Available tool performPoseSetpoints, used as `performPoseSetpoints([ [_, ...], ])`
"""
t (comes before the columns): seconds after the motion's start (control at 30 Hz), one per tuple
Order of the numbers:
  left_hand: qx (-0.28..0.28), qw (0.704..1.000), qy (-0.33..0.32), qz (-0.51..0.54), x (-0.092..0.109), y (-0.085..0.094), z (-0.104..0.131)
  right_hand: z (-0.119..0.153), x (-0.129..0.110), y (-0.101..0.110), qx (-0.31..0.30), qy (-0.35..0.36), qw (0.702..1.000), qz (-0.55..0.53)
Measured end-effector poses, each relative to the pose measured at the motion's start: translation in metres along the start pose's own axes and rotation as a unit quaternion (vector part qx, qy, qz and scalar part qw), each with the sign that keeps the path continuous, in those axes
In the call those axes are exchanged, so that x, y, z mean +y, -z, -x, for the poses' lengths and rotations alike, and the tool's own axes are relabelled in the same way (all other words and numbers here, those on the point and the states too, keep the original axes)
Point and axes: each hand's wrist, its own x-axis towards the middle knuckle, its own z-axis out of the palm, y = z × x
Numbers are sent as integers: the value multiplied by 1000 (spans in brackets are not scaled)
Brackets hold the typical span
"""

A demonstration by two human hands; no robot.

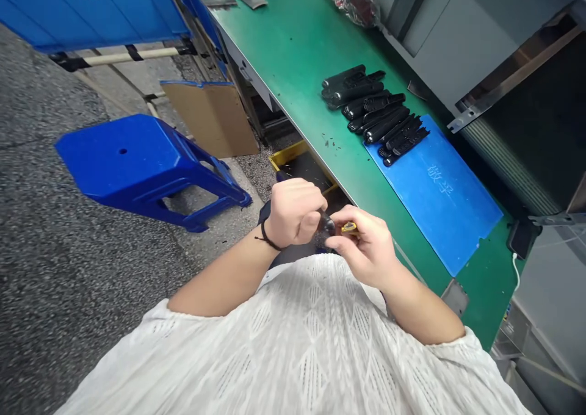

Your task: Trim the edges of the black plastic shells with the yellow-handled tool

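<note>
Close to my lap, my left hand [296, 212] is closed around a black plastic part [327, 224], whose rounded glossy end shows between both hands. My right hand [366, 241] grips a small yellow tool [349, 227] that looks like a utility knife; its blade cannot be seen. The right thumb and fingertips are at the end of the black part. Most of that part is hidden by my left fingers. Several similar black plastic parts [375, 113] lie in a row on the green table, partly over a blue sheet [444, 195].
The green table [293, 55] runs along my right, with black scraps [329, 143] near its edge. A yellow-rimmed bin [293, 152] stands below. To the left is a blue stool [123, 152]. A phone [522, 237] with a white cable lies at the right.
</note>
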Motion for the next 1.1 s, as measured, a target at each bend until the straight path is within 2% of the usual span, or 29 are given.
performPoseSetpoints([
  [0.13,1,1000,-9,22,-3,-1,-3,-5,-1,22,-69,105,978,168],
  [0.23,-19,999,-35,37,-3,-1,-8,-11,-1,27,-91,115,947,286],
  [0.37,-37,998,-42,35,2,-4,-13,-19,-2,21,-105,117,929,334],
  [0.53,-26,999,-12,37,7,-6,-9,-23,-1,16,-69,151,926,340],
  [0.7,2,998,40,44,12,-8,-4,-23,-1,16,-14,202,897,394],
  [0.8,21,995,85,47,20,-13,-2,-21,0,15,23,224,871,436],
  [0.93,36,976,205,60,34,-20,1,-19,6,14,81,240,846,470],
  [1.03,23,946,294,136,40,-25,1,-20,14,15,100,230,844,474],
  [1.1,-14,902,341,264,40,-27,0,-23,19,18,98,200,862,455],
])
